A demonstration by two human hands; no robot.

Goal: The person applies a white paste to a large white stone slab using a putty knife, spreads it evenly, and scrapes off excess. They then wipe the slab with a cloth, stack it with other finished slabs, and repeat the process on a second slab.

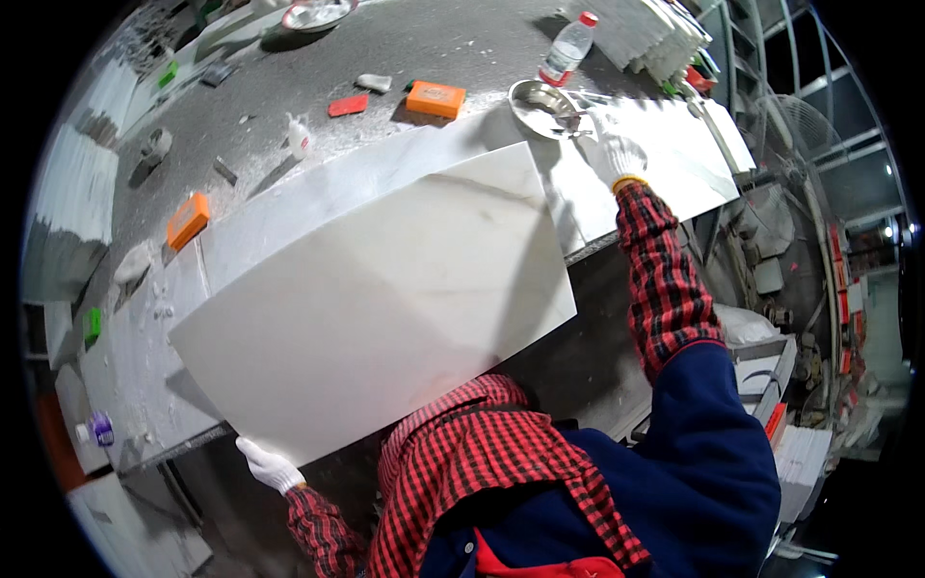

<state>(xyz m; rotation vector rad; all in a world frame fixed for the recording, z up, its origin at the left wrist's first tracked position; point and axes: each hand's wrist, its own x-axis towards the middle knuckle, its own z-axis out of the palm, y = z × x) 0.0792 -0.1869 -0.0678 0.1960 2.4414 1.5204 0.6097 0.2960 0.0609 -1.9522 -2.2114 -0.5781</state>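
Note:
A large white marble-look slab with faint grey veins lies slanted across the bench, its near edge overhanging toward my body. My left hand, in a white knit glove, grips the slab's near left corner, with some fingers hidden by it. My right hand, also gloved, reaches to the far right beside a shiny metal bowl. A dark-tipped tool rests at the bowl's rim close to those fingers. Glare on the white surface washes out the right fingers, so their grip is unclear.
Behind the slab stand a small white bottle, an orange box and a red-capped bottle. A second orange box lies at the left. Stacked panels rise at the back right, near a fan.

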